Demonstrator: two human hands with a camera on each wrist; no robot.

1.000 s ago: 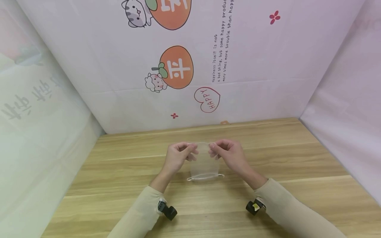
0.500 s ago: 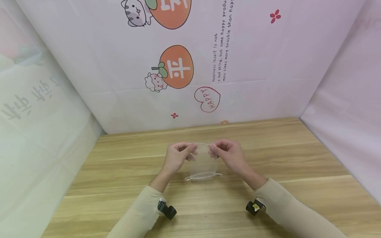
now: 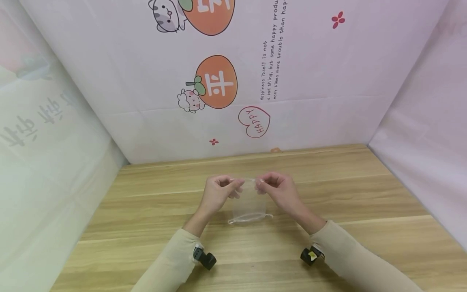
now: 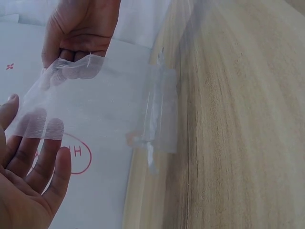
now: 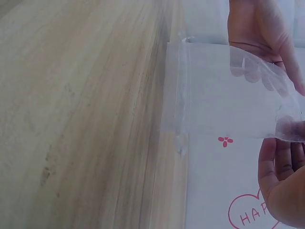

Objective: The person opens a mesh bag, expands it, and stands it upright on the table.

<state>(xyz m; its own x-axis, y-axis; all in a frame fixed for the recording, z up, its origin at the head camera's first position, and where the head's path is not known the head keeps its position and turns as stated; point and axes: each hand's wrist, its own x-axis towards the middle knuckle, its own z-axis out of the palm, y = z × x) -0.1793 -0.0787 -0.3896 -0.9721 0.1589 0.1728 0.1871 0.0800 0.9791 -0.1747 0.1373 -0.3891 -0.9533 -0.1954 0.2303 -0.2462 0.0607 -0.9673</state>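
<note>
A small, see-through white mesh drawstring bag [image 3: 249, 205] is stretched between both hands above the wooden table. My left hand [image 3: 217, 192] pinches one corner of its far edge between thumb and fingers. The other corner is pinched by my right hand [image 3: 280, 190]. The remaining fingers spread behind the mesh and show through it in the left wrist view, where the bag [image 4: 105, 102] hangs as a thin sheet. Its gathered drawstring hem [image 3: 249, 218] faces the body, a short cord loop sticking out at each end. In the right wrist view the hem [image 5: 182, 90] looks slightly puckered.
The wood-grain table [image 3: 146, 227] reaches back to a white printed cloth wall [image 3: 313, 81] with cartoon fruit and lettering. Pale cloth also hangs on the left and right sides. A small black camera [image 3: 205, 258] sits on each sleeved wrist.
Both hands have dipped slightly, and the bag's far edge has come down a little with them. The drawstring hem has swayed a bit sideways. Each pinch stays on its corner.
</note>
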